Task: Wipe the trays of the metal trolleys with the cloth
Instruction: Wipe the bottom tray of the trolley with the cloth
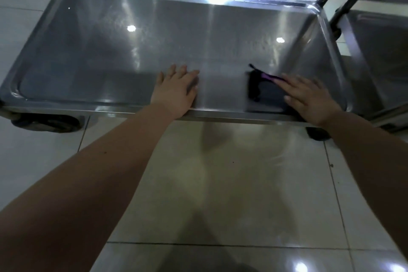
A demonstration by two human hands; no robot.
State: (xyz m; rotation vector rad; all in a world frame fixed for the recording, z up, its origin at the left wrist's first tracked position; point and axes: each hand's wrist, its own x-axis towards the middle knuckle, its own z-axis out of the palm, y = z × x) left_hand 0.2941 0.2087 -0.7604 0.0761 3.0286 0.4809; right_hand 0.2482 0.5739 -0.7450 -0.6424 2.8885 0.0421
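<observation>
A steel tray (88,51) of a trolley fills the view from 9 to 3 o'clock, its raised rim running all round and ceiling lights mirrored in the metal. The left hand (176,90) lies flat on the tray's bare bottom close to the near rim, palm down, fingers straight and a little spread, holding nothing. At 3 o'clock from it, apart by a strip of bare metal, the dark cloth (262,88) with a purple edge lies on the tray, near the near rim and toward the right end. The right hand (309,99) presses down on the cloth's right part, palm down, fingers straight and pointing toward 10 o'clock, not curled round it; the cloth's left part sticks out past the fingertips and looks blurred. A second trolley (379,51) stands just beside the first at 3 o'clock. Below the near rim a wheel (46,122) shows at 8 o'clock and another (318,133) at 4 o'clock, both on the pale tiled floor (242,183), which spreads toward 6 o'clock under both forearms
</observation>
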